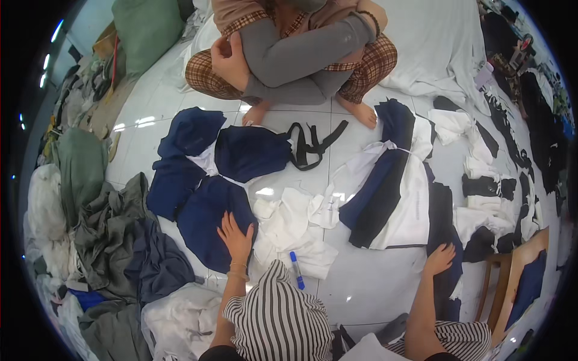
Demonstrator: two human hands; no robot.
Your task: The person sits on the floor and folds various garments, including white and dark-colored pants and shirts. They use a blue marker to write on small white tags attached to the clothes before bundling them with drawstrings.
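Observation:
My left hand (235, 238) lies with spread fingers on a bundle of navy cloth pieces (211, 219), at its near right part. A white strip (232, 180) ties part of this bundle. My right hand (440, 259) rests on a long stack of dark cloth pieces (444, 219), its fingers slightly bent and apart. Left of that stack lies a tied bundle of navy, black and white cut pieces (391, 192), with a white strip round its upper part. Crumpled white cloth (289, 228) and a blue marker (297, 269) lie on the floor between my hands.
A person (295, 54) sits cross-legged opposite, arms folded. Black straps (313, 144) lie before them. Grey-green cloth (111, 240) is heaped at the left, with white cloth (180, 316) nearer. Small black and white bundles (487, 186) and a wooden stool (512, 283) are at the right.

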